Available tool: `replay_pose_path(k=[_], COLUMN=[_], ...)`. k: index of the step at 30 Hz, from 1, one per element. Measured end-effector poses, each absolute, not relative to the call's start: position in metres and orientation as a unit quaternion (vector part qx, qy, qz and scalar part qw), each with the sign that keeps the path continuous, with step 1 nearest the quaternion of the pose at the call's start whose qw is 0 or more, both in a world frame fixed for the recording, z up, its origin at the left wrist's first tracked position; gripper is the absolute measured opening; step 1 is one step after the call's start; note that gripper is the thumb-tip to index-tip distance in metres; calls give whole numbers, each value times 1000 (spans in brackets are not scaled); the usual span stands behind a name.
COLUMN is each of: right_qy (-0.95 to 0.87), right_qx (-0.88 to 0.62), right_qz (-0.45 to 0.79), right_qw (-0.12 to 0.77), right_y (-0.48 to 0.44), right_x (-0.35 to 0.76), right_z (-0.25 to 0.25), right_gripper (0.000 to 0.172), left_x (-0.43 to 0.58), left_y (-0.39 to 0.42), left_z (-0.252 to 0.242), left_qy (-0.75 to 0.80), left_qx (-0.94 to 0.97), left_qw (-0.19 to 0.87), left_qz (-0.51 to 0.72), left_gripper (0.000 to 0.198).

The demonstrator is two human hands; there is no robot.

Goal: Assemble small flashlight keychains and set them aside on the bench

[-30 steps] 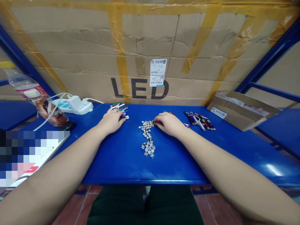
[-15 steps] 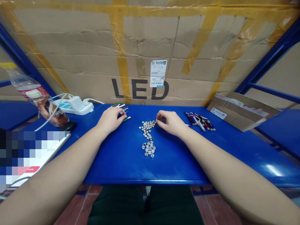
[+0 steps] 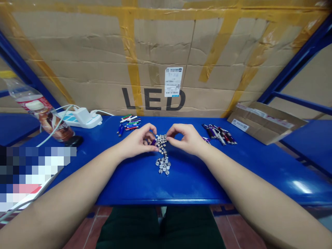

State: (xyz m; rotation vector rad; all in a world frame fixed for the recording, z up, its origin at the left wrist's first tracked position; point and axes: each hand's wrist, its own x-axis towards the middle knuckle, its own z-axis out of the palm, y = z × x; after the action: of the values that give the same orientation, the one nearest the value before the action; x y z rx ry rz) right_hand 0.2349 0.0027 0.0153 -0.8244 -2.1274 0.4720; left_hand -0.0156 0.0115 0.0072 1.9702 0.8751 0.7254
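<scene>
My left hand (image 3: 142, 141) is closed around a short purple metal tube (image 3: 154, 142), its end tilted toward the pile of small silver button cells (image 3: 162, 139). Most of the tube is hidden by my fingers. At the pile's upper right edge, the thumb and forefinger of my right hand (image 3: 183, 138) pinch a button cell, mostly covered by the fingertips. Nearer the table's front edge lies a cluster of round silver caps (image 3: 163, 166), which look slotted. Behind my left hand are several coloured metal tubes (image 3: 129, 123), green, blue, red and silver.
Several pen-like metal lights (image 3: 220, 134) lie right of my right hand, before an open cardboard box (image 3: 264, 122). On the left stand a white power strip (image 3: 90, 119) with cables and drink bottles (image 3: 52, 121). A large taped carton (image 3: 153, 52) walls off the back of the blue table (image 3: 129, 180).
My left hand has come from the coloured tubes at the back left to the button cells, bringing a purple tube. My right hand has stayed at the pile, shifting slightly left.
</scene>
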Motion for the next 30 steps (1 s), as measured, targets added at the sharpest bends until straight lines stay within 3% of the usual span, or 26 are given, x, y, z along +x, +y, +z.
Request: replay_pose_path(k=[5, 15, 19, 23, 30], right_qy=[-880, -892, -884, -884, -899], right_qx=[-250, -207, -284, -384, -387], right_qz=[203, 198, 139, 64, 31], right_qw=[349, 350, 346, 257, 202], right_y=[1, 0, 9, 21, 23], right_x=[230, 228, 238, 249, 236], right_z=[13, 12, 12, 7, -2], right_gripper=[7, 6, 7, 12, 20], left_x=[-9, -8, -12, -15, -20], left_y=[7, 6, 6, 6, 15], left_z=[8, 10, 11, 14, 10], left_qy=[325, 318, 322, 312, 303], left_qx=[777, 782, 802, 822, 833], left_qw=[450, 442, 399, 365, 328], left_qz=[297, 303, 305, 304, 328], left_gripper=[42, 35, 32, 22, 16])
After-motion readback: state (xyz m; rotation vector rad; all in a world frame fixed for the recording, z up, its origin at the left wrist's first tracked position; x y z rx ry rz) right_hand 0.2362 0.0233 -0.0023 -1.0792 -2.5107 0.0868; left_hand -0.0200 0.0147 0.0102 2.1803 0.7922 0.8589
